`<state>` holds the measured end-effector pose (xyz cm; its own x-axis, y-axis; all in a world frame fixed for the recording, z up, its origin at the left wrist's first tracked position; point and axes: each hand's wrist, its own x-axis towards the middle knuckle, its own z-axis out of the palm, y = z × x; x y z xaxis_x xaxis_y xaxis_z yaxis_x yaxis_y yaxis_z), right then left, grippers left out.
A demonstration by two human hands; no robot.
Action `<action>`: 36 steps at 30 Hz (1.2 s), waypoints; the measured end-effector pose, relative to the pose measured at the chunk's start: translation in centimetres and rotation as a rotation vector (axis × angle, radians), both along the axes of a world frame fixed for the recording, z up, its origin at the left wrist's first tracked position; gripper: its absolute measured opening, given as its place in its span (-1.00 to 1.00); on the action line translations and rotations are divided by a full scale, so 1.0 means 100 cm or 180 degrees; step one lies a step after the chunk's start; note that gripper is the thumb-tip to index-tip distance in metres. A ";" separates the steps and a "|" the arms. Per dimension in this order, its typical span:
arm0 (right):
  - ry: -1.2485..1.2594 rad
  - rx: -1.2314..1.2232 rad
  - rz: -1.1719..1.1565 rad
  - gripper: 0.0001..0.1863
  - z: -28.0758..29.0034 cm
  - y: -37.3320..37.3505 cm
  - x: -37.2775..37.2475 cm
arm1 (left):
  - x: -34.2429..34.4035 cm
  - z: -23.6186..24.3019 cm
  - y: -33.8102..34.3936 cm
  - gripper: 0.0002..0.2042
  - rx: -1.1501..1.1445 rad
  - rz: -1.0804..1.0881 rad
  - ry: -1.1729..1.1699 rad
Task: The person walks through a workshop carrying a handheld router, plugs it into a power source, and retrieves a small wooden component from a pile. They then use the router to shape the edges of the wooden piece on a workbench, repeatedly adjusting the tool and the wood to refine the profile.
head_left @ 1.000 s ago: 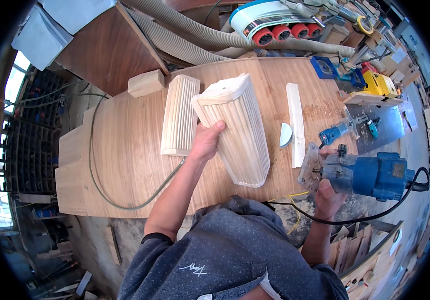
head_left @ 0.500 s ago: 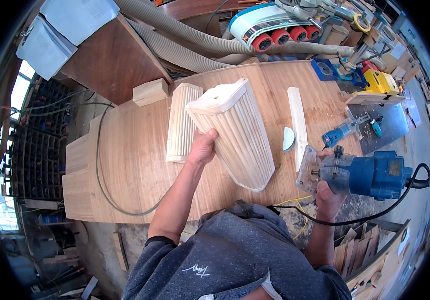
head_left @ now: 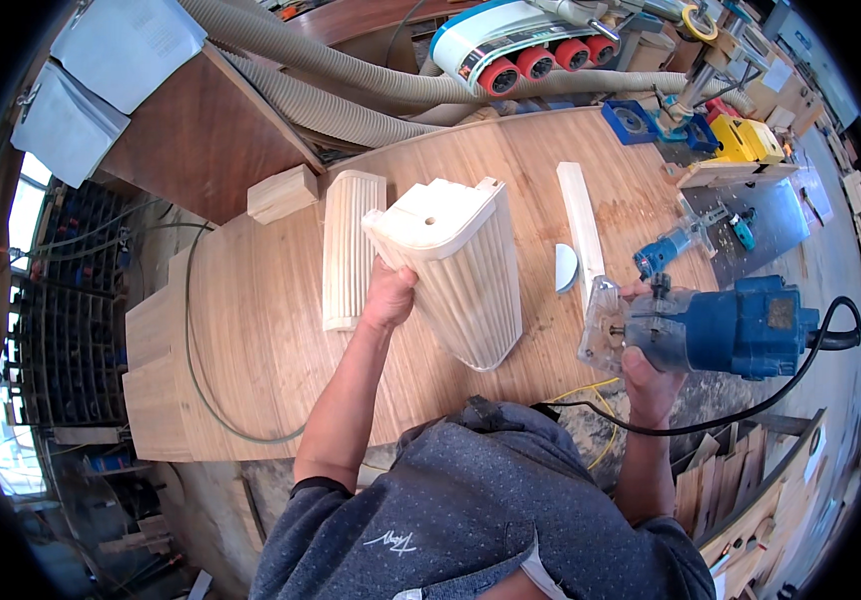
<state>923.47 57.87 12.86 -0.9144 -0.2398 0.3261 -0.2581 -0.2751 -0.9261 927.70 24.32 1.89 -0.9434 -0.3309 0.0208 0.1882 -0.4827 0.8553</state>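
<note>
- Wooden tabletop (head_left: 261, 300): spans mid-frame; curved far edge above, stepped end at left, near edge running behind the person's waist. A broad stretch of surface lies left of the fluted pieces; a narrower strip separates them from the half-disc at right.
- Held fluted block (head_left: 461, 290): centre, tilted, holed end turned up toward the viewer; whether its lower end touches the tabletop cannot be told.
- Blue router (head_left: 726, 328): right of frame, lying sideways in the grip, clear base leftward, around the tabletop's near right corner.
- Second fluted block (head_left: 353, 250): lies just left of the held one, flutes up, partly overlapped in view.
- Wooden strip (head_left: 579, 215): right of centre, near end meeting the router base in view.
- Right hand (head_left: 651, 385): fingers closed around the router's clear lower housing.
- Left hand (head_left: 391, 297): grips the held block's left edge, thumb on the flutes, other fingers largely hidden.
- Pale half-disc (head_left: 565, 267): just left of the strip.
</note>
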 end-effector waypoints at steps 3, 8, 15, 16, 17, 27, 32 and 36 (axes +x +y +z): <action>-0.0059 -0.0049 0.0011 -0.07 -0.004 0.001 0.000 | -0.001 -0.002 0.000 0.15 -0.0051 0.0012 -0.0066; -0.0010 0.0028 -0.0035 -0.10 -0.008 0.002 0.001 | -0.002 -0.009 -0.006 0.16 -0.0145 -0.0036 -0.0109; 0.0124 0.0196 -0.0079 -0.12 -0.005 0.001 0.001 | -0.006 -0.023 -0.010 0.05 0.0235 0.0079 -0.0131; 0.0151 0.0263 -0.0130 -0.12 -0.005 0.004 0.001 | -0.007 -0.017 -0.007 0.04 0.0127 0.0121 -0.0110; 0.0065 0.0349 -0.0161 -0.11 -0.005 0.006 0.000 | -0.008 -0.012 -0.003 0.03 0.0018 0.0157 -0.0089; 0.0862 0.1384 -0.0902 -0.16 -0.005 0.018 -0.032 | 0.001 0.000 0.041 -0.52 -0.1841 -0.0224 -0.0179; 0.1305 0.2318 -0.0883 -0.24 0.031 0.017 -0.035 | 0.003 0.000 0.019 -0.41 -0.1374 -0.0336 -0.0213; 0.1901 0.1957 -0.1141 -0.21 0.027 0.007 -0.035 | 0.001 -0.001 0.006 -0.35 -0.0937 0.0048 -0.0094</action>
<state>919.99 58.54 15.53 -0.6887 -0.2621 0.6760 -0.7138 0.4086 -0.5688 927.83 24.92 1.78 -0.9401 -0.3286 0.0907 0.1665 -0.2104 0.9633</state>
